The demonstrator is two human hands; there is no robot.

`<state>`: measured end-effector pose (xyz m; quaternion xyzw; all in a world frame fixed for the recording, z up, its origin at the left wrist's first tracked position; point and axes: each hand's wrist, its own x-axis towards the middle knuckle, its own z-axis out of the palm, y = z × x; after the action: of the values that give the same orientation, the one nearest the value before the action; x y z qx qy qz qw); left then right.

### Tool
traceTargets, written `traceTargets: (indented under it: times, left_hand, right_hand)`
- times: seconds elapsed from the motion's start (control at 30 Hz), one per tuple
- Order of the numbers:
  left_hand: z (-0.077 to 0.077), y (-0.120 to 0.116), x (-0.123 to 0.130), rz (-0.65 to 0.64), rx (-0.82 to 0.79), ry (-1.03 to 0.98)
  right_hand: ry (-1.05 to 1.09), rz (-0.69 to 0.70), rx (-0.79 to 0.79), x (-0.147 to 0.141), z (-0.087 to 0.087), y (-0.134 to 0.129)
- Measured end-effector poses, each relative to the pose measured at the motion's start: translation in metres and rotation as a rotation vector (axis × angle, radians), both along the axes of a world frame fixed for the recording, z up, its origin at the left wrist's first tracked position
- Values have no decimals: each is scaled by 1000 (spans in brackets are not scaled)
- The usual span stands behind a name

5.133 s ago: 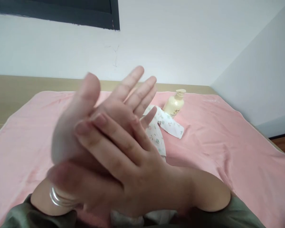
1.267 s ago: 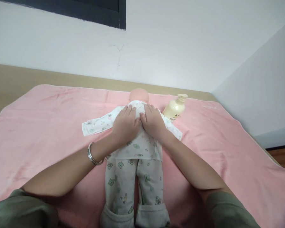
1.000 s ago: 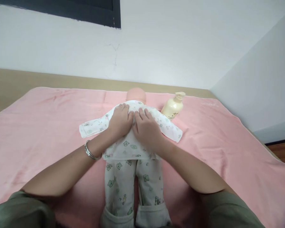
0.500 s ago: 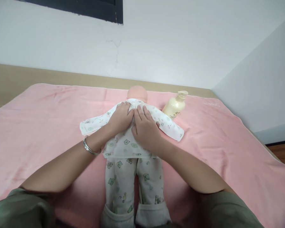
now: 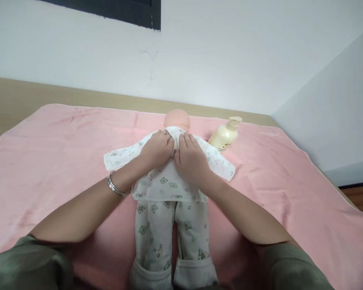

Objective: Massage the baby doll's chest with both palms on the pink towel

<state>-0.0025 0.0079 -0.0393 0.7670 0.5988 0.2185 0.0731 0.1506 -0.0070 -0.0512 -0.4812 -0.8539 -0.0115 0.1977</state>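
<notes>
A baby doll [image 5: 178,117] with a bald head lies stretched out in a white printed baby shirt [image 5: 161,187] and matching trousers [image 5: 189,229]. My left hand [image 5: 157,148] is closed on the upper middle of the shirt, fingers curled into the cloth. Just beside it, my right hand [image 5: 191,156] presses its fingers together on the shirt, with the thumb at the middle line. Cloth between the hands is drawn up in a small fold. Both fingertips are partly hidden. The shirt's sleeves spread out to either side.
A cream pump bottle [image 5: 225,136] lies tilted beside the right sleeve. Pink cloth [image 5: 63,161] covers the surface under the doll. A wooden edge [image 5: 78,96] runs along the white wall behind, and another wall stands at the right.
My fingers have drawn in from lying flatter on the shirt and now gather its cloth at the middle. My right hand has shifted slightly right. The view has moved a little.
</notes>
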Motion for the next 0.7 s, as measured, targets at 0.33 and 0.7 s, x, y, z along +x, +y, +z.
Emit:
traceTargets:
  times: [0.33, 0.7]
  left_hand:
    - [-1, -13, 9, -4, 152, 139]
    - [-10, 11, -1, -40, 84, 114]
  right_hand:
    - [-21, -29, -238, 12, 13, 41]
    - [-136, 21, 73, 2, 7, -5]
